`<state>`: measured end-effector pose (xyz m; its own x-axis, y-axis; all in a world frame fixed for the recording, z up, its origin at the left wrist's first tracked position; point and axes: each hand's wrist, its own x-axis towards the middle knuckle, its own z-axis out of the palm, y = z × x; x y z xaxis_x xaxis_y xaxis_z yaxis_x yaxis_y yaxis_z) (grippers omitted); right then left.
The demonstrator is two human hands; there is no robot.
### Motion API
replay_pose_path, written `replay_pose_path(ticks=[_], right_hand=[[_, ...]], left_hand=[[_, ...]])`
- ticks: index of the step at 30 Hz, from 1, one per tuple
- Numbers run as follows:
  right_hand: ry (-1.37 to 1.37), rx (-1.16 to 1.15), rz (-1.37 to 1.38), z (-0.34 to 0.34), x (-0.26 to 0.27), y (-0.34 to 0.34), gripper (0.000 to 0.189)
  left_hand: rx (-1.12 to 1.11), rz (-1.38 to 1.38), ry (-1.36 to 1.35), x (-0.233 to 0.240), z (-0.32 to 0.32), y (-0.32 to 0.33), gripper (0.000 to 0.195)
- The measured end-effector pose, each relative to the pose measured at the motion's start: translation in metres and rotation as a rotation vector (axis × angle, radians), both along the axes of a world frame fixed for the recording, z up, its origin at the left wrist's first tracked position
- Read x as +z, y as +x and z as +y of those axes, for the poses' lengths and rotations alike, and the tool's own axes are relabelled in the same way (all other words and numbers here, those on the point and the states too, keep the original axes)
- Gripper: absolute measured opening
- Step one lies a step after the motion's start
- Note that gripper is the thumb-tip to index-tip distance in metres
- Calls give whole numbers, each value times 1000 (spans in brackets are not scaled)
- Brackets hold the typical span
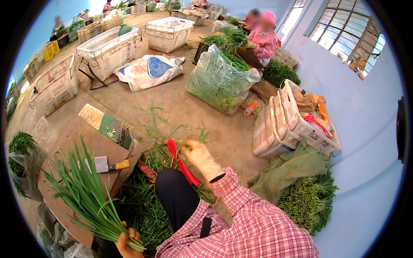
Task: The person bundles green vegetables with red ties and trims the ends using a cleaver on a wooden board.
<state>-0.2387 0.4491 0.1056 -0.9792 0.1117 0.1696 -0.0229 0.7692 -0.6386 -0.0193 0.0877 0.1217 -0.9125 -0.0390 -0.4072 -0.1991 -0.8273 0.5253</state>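
My left hand grips a bunch of long green leafy stalks near their cut ends, at the bottom left. The leaves fan up over a brown board, where a cleaver with a yellow-ended handle lies. My right hand, in a pale glove, reaches out beyond my knee beside a bundle of red ties. Its fingers are bent close to the top of the ties; whether they pinch anything cannot be told. Loose green leaves lie heaped between the board and my leg.
A clear plastic bag of greens stands ahead, near a seated co-worker. White crates are at the right, with bundled greens below them. Further crates and a printed sack stand or lie at the upper left.
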Motion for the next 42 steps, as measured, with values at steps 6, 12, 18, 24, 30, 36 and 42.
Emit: replay_pose_path(ticks=[6, 12, 18, 24, 30, 36, 42], right_hand=[[-380, 412, -217, -93, 36, 41, 31], [-552, 921, -495, -181, 53, 80, 72], [-1009, 765, -883, -220, 73, 85, 68], [-1178, 695, -684, -216, 85, 84, 61], [-1136, 686, -525, -208, 72, 82, 59], [-801, 664, -299, -179, 74, 56, 42], [-494, 463, 180, -178, 75, -13, 38]], left_hand=[[-12, 135, 129, -5, -15, -1, 46], [189, 14, -345, -10, 4, -8, 55], [121, 118, -713, -36, -5, -31, 67], [51, 187, -777, -45, -9, -49, 80], [1, 336, -1015, -20, 1, -61, 66], [-138, 544, -1256, 11, -4, -103, 40], [168, 860, -1412, 49, -3, -188, 46]])
